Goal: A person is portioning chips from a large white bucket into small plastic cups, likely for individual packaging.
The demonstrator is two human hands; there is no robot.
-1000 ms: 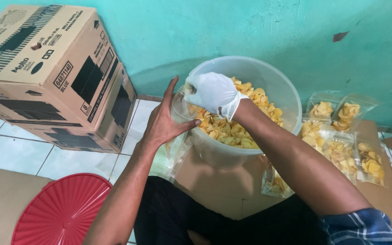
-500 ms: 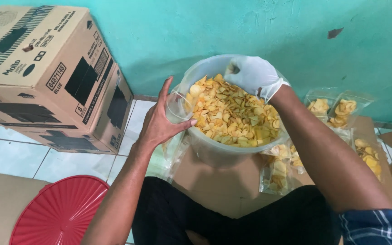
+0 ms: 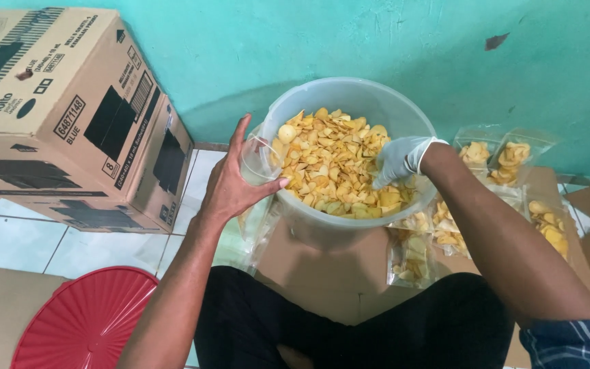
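Left of the bare left hand's fingers point(image 3: 230, 181) stands a cardboard box point(image 3: 69, 116), blocking that side. Past the gloved right hand's fingers point(image 3: 394, 164), filled chip bags point(image 3: 493, 160) crowd the floor. Open tile point(image 3: 15, 239) lies below the left fingers, bounded by a red lid point(image 3: 83, 321).

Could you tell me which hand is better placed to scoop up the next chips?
Right, probably: the gloved right hand is already in the chips, while the left hand holds a clear bag at the tub rim.
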